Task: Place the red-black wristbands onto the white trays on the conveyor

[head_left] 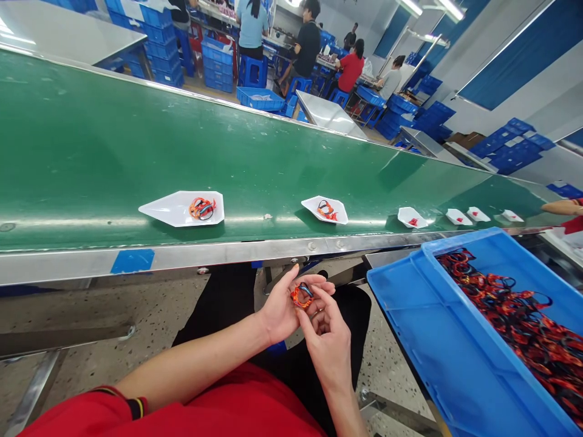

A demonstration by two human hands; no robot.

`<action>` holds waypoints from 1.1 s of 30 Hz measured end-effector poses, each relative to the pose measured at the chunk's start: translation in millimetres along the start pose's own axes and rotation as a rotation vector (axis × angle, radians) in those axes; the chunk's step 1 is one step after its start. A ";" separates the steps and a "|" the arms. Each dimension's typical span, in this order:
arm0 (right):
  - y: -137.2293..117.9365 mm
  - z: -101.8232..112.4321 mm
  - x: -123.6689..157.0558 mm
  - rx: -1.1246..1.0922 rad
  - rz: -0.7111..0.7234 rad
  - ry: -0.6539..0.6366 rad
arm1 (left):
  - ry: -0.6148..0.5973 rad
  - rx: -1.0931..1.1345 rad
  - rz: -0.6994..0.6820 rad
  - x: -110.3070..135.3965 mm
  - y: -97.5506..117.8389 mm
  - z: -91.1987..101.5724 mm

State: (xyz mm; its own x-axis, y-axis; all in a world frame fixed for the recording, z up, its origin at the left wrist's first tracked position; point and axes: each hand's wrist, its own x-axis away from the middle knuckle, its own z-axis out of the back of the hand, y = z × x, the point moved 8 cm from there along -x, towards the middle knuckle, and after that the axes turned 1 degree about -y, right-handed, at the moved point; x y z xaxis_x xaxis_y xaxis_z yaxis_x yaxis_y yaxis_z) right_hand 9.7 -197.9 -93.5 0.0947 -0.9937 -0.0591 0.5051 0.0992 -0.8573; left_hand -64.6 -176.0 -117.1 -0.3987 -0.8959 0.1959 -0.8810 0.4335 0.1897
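Below the conveyor's edge, my left hand [285, 306] cups a small coiled bundle of red, orange and blue wire [301, 295]. My right hand [324, 337] pinches the same bundle from the right, fingers curled around it. Both hands sit over my lap, between my knees. On the green conveyor belt [91, 145] above lie several white paper trays: the nearest white tray [180, 208] carries a similar wire bundle [202, 208], a second tray [325, 209] holds another. A blue bin [410, 303] full of the same wire bundles [514, 315] stands at my right.
Smaller white trays [412, 216] continue along the belt to the right. Another person's hand [565, 207] reaches in at the far right. Several people sit at workbenches in the background among stacked blue crates [161, 45]. A metal rail [228, 255] borders the belt.
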 end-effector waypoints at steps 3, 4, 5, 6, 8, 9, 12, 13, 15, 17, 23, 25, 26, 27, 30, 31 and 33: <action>-0.3 2.2 -0.7 0.005 0.030 0.003 | 0.012 -0.096 -0.032 2.0 1.7 -0.8; -0.9 3.9 -1.3 0.007 0.042 0.012 | 0.009 -0.138 -0.053 2.7 2.8 -1.8; -1.5 6.0 -2.0 0.008 0.054 0.023 | 0.004 -0.186 -0.082 3.6 4.3 -3.0; -2.1 8.1 -2.7 0.010 0.063 0.036 | -0.002 -0.243 -0.116 4.3 6.1 -4.5; -2.7 11.8 -3.7 0.014 0.072 0.060 | -0.013 -0.367 -0.183 5.7 9.0 -7.8; -2.7 13.0 -3.8 0.015 0.073 0.070 | -0.017 -0.419 -0.209 6.2 9.9 -9.1; -1.7 14.2 -3.1 0.015 0.063 0.086 | -0.042 -0.473 -0.235 7.1 9.5 -11.8; -1.0 13.9 -2.6 0.010 0.056 0.087 | -0.053 -0.462 -0.232 7.3 9.1 -12.3; 0.6 13.4 -1.4 -0.004 0.040 0.090 | -0.067 -0.432 -0.220 7.9 8.2 -12.7; 2.1 13.6 0.1 -0.017 0.025 0.093 | -0.071 -0.417 -0.206 8.6 7.4 -12.8; 7.4 16.1 3.7 -0.064 -0.008 0.085 | -0.068 -0.450 -0.190 9.8 3.6 -13.8; 9.2 13.4 3.2 -0.078 -0.016 0.067 | -0.058 -0.463 -0.194 9.4 3.5 -13.2; 9.3 11.6 2.9 -0.084 -0.019 0.059 | -0.051 -0.468 -0.192 8.9 3.5 -12.9; 8.3 10.4 3.1 -0.088 -0.018 0.056 | -0.043 -0.471 -0.184 8.5 3.6 -12.7; -4.7 18.0 10.0 -0.055 0.021 0.080 | 0.003 -0.494 -0.128 10.4 2.2 -13.1; -13.1 25.9 15.2 -0.017 0.054 0.094 | 0.025 -0.503 -0.105 12.7 1.4 -13.6; -35.5 51.1 29.9 0.100 0.158 0.132 | 0.073 -0.511 -0.066 17.3 0.8 -13.7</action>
State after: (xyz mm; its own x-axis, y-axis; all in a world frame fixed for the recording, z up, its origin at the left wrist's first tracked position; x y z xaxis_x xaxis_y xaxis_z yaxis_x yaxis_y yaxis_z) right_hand 38.4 -228.5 -38.7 0.0698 -0.9629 -0.2606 0.5762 0.2522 -0.7775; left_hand -68.7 -189.8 -100.4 -0.3115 -0.9218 0.2308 -0.6592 0.3846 0.6462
